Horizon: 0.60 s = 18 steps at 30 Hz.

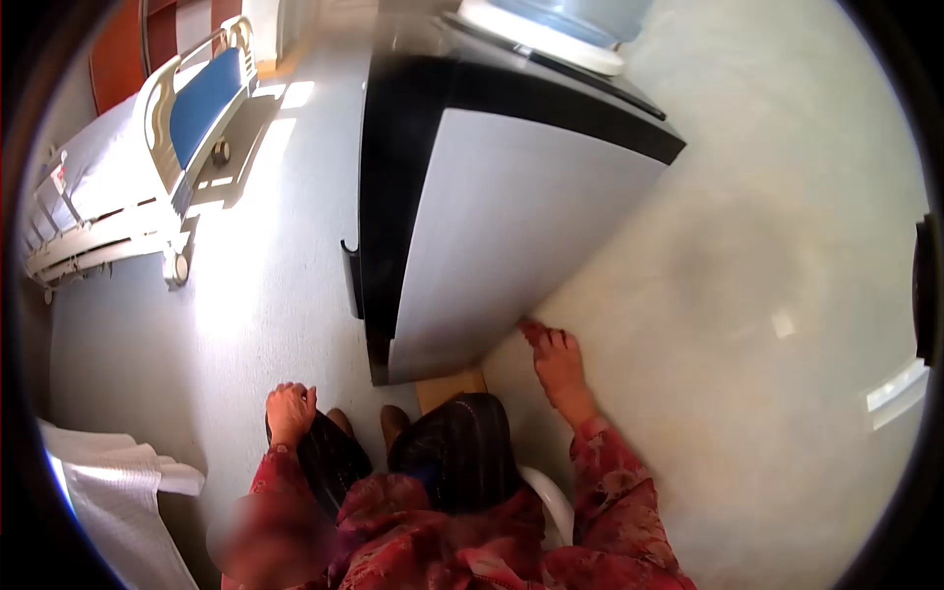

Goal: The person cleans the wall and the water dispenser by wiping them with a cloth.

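My left hand (pixel 291 411) rests by my left knee, over the dark striped trousers (pixel 329 454). Its fingers curl inward, and what is inside them, if anything, is hidden. Out to the right, my right hand (pixel 559 372) is at the narrow gap between the wall (pixel 678 393) and the grey side of a black-edged water dispenser (pixel 521 216). Its fingers are bent around a small reddish thing (pixel 531 330), too unclear to name. A blue water bottle (pixel 580 15) sits on top of the dispenser.
I sit on a white seat (pixel 551 501). A wheeled hospital bed (pixel 147 187) stands at upper left. White cloth (pixel 118 482) hangs at lower left. A light brown block (pixel 450 387) lies at the dispenser's base. Sunlight falls across the grey floor (pixel 305 246).
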Available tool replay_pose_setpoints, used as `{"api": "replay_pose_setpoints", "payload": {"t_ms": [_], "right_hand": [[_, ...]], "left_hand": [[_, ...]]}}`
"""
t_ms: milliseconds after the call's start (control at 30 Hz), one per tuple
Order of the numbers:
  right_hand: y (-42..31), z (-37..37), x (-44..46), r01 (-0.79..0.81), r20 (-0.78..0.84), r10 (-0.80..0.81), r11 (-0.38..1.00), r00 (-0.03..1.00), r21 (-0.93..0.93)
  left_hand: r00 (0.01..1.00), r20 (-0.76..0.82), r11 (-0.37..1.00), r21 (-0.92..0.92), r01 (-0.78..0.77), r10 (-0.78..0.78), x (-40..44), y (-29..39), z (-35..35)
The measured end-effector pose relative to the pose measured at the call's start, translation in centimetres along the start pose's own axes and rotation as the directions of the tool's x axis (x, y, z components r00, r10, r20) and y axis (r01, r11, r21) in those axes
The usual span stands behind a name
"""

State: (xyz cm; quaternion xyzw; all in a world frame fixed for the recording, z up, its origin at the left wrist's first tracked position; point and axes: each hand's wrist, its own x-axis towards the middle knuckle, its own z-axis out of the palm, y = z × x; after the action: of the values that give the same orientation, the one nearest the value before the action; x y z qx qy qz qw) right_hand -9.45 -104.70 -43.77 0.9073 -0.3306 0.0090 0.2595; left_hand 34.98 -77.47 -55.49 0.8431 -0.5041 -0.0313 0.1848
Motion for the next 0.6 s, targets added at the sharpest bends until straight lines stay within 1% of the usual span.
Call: {"api": "replay_pose_setpoints", "payload": {"t_ms": [33,67,100,167,200,267,333,367,400,433,467,500,533,567,600], "right_hand": [[0.9,-0.9,0.7,-0.062,-0.143,0.061,0.998,0.988,-0.009],[1.9,-1.6,1.6,-0.115,-0.222,0.113,0.993,0.969,0.004],[3.1,-2.4,1.9,-0.126,-0.227,0.123,0.992,0.966,-0.001],[4.9,-8.8,3.1,-0.225,-0.316,0.19,0.971,0.93,-0.079],[5.4,-11.5,3.5,-0.232,-0.313,0.196,0.969,0.929,-0.085],[6.5,-15.5,3.8,-0.402,-0.579,0.266,0.908,0.771,-0.118],[7.7,-15.7,3.0,-0.409,-0.585,0.27,0.905,0.765,-0.117],[8.2,-15.4,2.4,-0.407,-0.598,0.27,0.907,0.755,-0.106],[8.3,-13.4,2.2,-0.356,-0.594,0.18,0.914,0.784,-0.193],[7.2,-12.6,1.8,-0.268,-0.479,0.196,0.959,0.856,-0.087],[6.4,-10.1,1.1,-0.184,-0.448,0.125,0.979,0.885,-0.09],[5.2,-8.3,0.4,-0.125,-0.325,0.099,0.99,0.94,-0.059],[4.2,-6.8,-0.3,-0.024,-0.232,-0.009,0.99,0.973,-0.142],[4.1,-5.6,-1.5,-0.045,-0.234,0.009,0.988,0.972,-0.145],[3.8,-5.5,-2.1,0.048,-0.092,-0.044,0.998,0.995,0.046]], "left_hand": [[1.0,-0.004,1.0,0.009,0.003,-0.003,0.0,-0.2,0.3],[1.0,-0.015,1.0,0.008,-0.011,0.011,0.1,-0.1,0.3],[1.0,-0.006,1.0,-0.002,0.003,-0.003,0.1,-0.1,0.2],[1.0,0.011,1.0,-0.013,0.012,-0.012,-0.1,0.0,0.1],[1.0,-0.01,1.0,-0.026,0.007,-0.007,-0.3,0.0,0.0],[1.0,-0.026,0.999,-0.049,-0.016,0.015,-0.1,0.5,-0.1],[1.0,-0.024,1.0,-0.024,0.008,-0.009,-0.2,0.7,-0.4],[1.0,-0.012,1.0,-0.028,-0.009,0.009,-0.3,0.6,-0.1],[1.0,-0.022,1.0,-0.016,-0.005,0.005,-0.4,0.5,0.3],[0.999,-0.035,1.0,-0.004,-0.002,0.002,-0.3,0.3,0.5],[0.999,-0.028,1.0,0.007,-0.02,0.02,-0.3,0.1,0.6],[0.999,-0.023,0.999,0.008,-0.041,0.041,-0.4,0.1,0.8],[0.999,-0.019,0.999,0.019,-0.029,0.03,-0.3,0.0,0.9],[1.0,-0.017,0.999,0.032,-0.017,0.017,-0.2,-0.1,1.1],[1.0,-0.027,1.0,0.024,-0.014,0.014,-0.3,-0.2,1.1]]}}
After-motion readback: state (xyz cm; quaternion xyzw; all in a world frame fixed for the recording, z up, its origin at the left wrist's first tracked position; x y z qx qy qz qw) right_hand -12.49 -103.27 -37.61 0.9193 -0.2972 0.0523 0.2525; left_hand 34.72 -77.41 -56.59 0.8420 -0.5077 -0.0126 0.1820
